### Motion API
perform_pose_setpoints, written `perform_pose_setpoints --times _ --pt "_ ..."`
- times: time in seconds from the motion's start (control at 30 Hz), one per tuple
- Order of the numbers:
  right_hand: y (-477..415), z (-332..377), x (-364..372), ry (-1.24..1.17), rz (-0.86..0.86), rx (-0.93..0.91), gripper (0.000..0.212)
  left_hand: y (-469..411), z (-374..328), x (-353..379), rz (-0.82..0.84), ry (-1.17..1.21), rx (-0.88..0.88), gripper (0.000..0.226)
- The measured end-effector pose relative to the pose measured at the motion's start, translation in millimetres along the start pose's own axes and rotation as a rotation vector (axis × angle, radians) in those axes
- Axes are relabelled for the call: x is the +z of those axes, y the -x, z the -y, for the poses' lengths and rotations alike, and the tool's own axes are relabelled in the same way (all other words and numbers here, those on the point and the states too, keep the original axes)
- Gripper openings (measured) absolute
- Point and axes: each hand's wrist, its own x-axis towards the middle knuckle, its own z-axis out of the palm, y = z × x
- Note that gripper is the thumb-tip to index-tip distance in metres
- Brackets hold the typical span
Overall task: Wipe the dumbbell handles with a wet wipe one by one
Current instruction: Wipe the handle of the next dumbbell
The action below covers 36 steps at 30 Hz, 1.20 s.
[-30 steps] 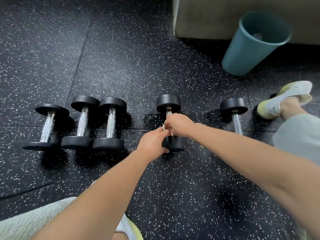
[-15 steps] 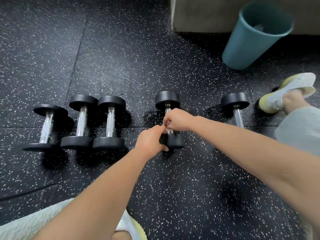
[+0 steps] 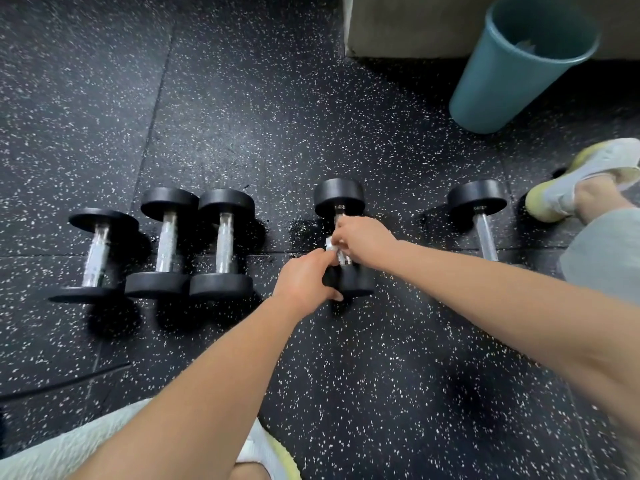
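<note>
Where the speckled black rubber floor [image 3: 381, 375] fills the view, five dumbbells lie in a row across its middle, their handles pointing away from the person. Nearest the floor's left edge is the first dumbbell [image 3: 98, 251]. Close beside it lie the second dumbbell [image 3: 166, 242] and the third dumbbell [image 3: 225, 244], whose near heads touch each other.

A gap further right, the fourth dumbbell [image 3: 339, 197] lies under both hands. The left hand [image 3: 304, 278] is curled over its near head, thumb against the rubber and fingertips up at the wet wipe [image 3: 330, 245]. The wipe shows as a small white scrap against the chrome handle [image 3: 343, 259]. The right hand [image 3: 367, 242] wraps its fingers round that handle, pressing the wipe to it.

Well apart to the right, the fifth dumbbell [image 3: 478, 199] lies with its near end hidden behind the right forearm. Beyond it, near the floor's right edge, is a white and yellow shoe [image 3: 588, 174]. A teal bin [image 3: 502, 81] stands toward the far right corner, beside a beige block [image 3: 415, 26].
</note>
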Motion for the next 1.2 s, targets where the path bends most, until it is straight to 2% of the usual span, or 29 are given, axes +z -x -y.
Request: perform_pose_setpoints --times 0.2,0.37,0.53,0.63,0.77,0.87,1.03,1.1,1.2 --pt "-27.5 0.8 -21.8 0.042 -0.096 0.188 0.019 5.0 -7.1 6.2 -0.032 0.011 0.009 0.056" --pt "-8.8 -5.0 -9.7 0.0 -0.164 0.176 0.016 7.4 -7.9 10.8 -0.043 -0.03 0.072 0.057" --pt "4.4 -16.8 -1.6 0.08 -0.074 0.051 0.011 3.3 -12.6 11.2 0.025 -0.074 0.127 0.069" --pt "-10.6 -24.7 -9.3 0.092 -0.077 0.131 0.013 -1.4 -18.1 10.1 0.077 -0.135 0.158 0.077" --pt "-20.3 -30.7 -12.7 -0.014 -0.092 0.257 0.017 -4.9 -34.0 8.0 0.068 -0.206 0.16 0.077" --pt "-4.7 -24.1 -11.5 -0.063 -0.03 0.21 0.018 -7.2 -33.2 7.6 0.061 -0.195 0.135 0.067" --pt "25.1 -19.5 -14.4 -0.164 0.204 0.002 0.007 -3.9 -26.6 11.4 0.016 -0.083 0.042 0.061" --pt "19.3 -24.0 -18.1 -0.177 0.181 -0.012 0.008 -2.6 -26.3 10.7 0.01 -0.075 0.03 0.061" --pt "5.6 -29.5 -24.1 -0.163 0.028 0.074 0.014 -2.6 -26.9 8.5 0.019 -0.065 0.029 0.06"
